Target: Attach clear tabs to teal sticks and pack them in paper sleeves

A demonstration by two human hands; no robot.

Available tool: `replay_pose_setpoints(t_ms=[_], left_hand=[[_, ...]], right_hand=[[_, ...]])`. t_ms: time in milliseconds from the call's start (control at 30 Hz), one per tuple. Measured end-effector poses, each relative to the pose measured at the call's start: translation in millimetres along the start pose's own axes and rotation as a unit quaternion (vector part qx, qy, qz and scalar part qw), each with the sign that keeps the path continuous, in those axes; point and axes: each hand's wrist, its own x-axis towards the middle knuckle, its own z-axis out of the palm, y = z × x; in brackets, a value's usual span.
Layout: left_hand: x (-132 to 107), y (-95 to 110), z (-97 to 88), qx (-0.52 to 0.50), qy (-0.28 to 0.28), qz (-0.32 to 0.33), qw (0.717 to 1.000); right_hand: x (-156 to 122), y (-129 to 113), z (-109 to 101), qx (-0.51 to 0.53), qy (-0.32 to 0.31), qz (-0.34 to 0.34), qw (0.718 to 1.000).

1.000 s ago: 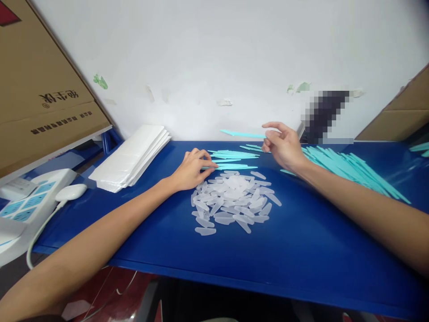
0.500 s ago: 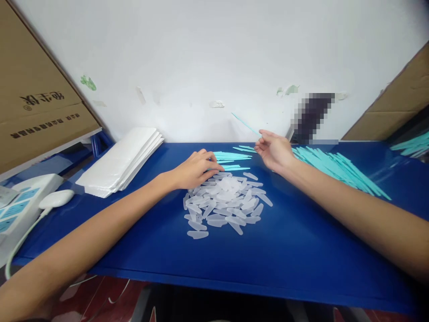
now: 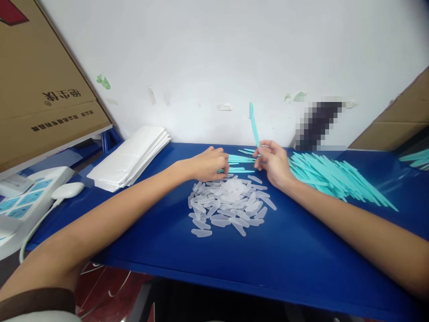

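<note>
My right hand (image 3: pixel 276 166) pinches a turquoise eyebrow razor (image 3: pixel 255 129) by its lower end and holds it nearly upright against the white wall. At the back edge of a heap of translucent blade covers (image 3: pixel 231 205), my left hand (image 3: pixel 210 164) has its fingers curled down and closed. What they grip, if anything, is hidden. Between the two hands several more turquoise razors (image 3: pixel 241 158) lie flat in a loose row, partly covered by my left fingers. A large pile of the same razors (image 3: pixel 335 174) spreads out to the right of my right wrist.
On the left stand a stack of flat white packets (image 3: pixel 129 154), a power strip (image 3: pixel 43 192) and a white plug with its cable (image 3: pixel 69 191). Cardboard boxes (image 3: pixel 50 58) flank the blue table (image 3: pixel 284 255). More turquoise pieces (image 3: pixel 415 157) show at the far right.
The razor in my right hand has turned from slanting left to nearly upright, its flat side now showing. My left fingers have curled in more at the heap's edge. The view has shifted slightly.
</note>
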Motion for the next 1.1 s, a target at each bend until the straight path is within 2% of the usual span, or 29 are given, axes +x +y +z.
replay_pose_setpoints(t_ms=[233,300,367,433,533,633,700,867,1000,1100], left_hand=[[5,-13,6.8,-0.066,0.001,0.002,0.998],[1,-13,6.3,-0.112,0.023,0.004,0.993],[-5,-13,7.1,-0.191,0.074,-0.012,0.979],[-15,-14,11.7,-0.279,0.153,-0.062,0.946],[-31,-24,27.2,-0.376,0.280,-0.161,0.869],[-45,-37,45.9,-0.399,0.381,-0.235,0.800],[-50,-44,54.7,-0.389,0.413,-0.262,0.781],[-52,-47,60.1,-0.402,0.394,-0.257,0.785],[-52,-44,59.4,-0.402,0.379,-0.248,0.796],[-52,-43,59.9,-0.387,0.369,-0.244,0.809]], right_hand=[[12,10,-13,-0.127,-0.038,-0.077,0.988],[15,10,-18,-0.148,-0.038,-0.095,0.984],[15,10,-19,-0.161,-0.039,-0.098,0.981],[14,9,-19,-0.185,-0.036,-0.099,0.977],[9,6,-17,-0.225,-0.029,-0.101,0.969],[2,3,-14,-0.247,-0.040,-0.105,0.963],[-1,2,-13,-0.262,-0.039,-0.115,0.957],[-5,2,-12,-0.279,-0.056,-0.138,0.949],[-8,0,-11,-0.360,-0.074,-0.206,0.907],[-9,-3,-10,-0.399,-0.079,-0.229,0.885]])
